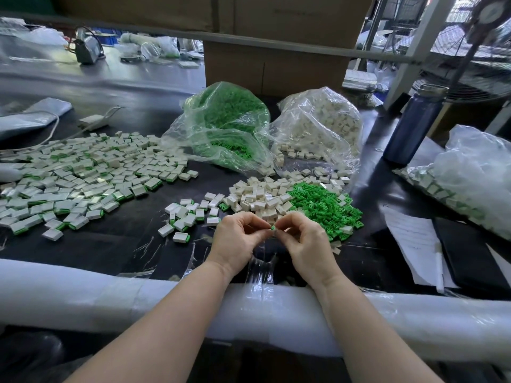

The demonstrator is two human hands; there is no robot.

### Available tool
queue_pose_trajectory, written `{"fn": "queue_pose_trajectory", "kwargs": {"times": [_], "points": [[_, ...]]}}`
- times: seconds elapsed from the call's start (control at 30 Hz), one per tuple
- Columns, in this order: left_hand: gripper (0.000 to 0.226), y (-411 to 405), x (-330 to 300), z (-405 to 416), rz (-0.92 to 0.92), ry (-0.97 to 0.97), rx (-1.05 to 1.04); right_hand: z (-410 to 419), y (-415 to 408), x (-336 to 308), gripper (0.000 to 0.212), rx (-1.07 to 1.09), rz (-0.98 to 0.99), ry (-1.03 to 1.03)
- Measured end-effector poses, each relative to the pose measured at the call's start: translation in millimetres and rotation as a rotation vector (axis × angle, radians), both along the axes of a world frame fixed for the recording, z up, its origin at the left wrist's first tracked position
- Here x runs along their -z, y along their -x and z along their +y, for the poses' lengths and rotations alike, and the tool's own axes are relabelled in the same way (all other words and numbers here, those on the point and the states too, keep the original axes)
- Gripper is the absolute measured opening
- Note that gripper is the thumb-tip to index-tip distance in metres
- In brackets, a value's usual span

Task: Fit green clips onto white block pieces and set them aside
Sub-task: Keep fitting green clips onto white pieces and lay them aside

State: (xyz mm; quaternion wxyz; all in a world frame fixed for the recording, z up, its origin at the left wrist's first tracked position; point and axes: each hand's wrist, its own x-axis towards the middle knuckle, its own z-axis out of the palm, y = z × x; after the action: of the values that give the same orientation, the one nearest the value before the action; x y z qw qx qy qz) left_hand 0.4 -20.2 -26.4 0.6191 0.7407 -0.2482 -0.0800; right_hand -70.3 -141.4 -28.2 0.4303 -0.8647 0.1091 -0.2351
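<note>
My left hand (237, 239) and my right hand (305, 241) meet fingertip to fingertip over the black table. Between them they pinch a small piece with a green clip (273, 228) showing; the white block under the fingers is mostly hidden. Just behind the hands lies a heap of loose white blocks (260, 197), and to its right a heap of loose green clips (323, 207). A small group of fitted pieces (188, 215) lies left of the hands. A wide spread of fitted pieces (77, 175) covers the left of the table.
A clear bag of green clips (229, 125) and a clear bag of white blocks (323, 125) stand behind the heaps. A blue bottle (414, 125), another bag (475, 178) and papers (414, 244) lie right. A white padded rail (83, 294) runs along the near edge.
</note>
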Motion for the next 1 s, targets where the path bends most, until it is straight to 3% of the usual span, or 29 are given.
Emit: {"fn": "queue_pose_trajectory", "kwargs": {"times": [0.6,0.87,1.0], "points": [[0.004,1.6,-1.1,-1.9,-0.062,-0.145,0.01,0.8,-0.2,-1.8,0.006,-0.039,-0.017,-0.068],[0.012,2.9,-3.7,-0.9,0.048,-0.006,0.092,-2.0,0.0,-2.6,0.018,-0.062,-0.046,-0.255],[0.015,0.9,-2.2,-0.8,0.012,-0.017,0.031,-2.1,-2.0,-0.8,0.008,-0.05,-0.033,-0.25]]}}
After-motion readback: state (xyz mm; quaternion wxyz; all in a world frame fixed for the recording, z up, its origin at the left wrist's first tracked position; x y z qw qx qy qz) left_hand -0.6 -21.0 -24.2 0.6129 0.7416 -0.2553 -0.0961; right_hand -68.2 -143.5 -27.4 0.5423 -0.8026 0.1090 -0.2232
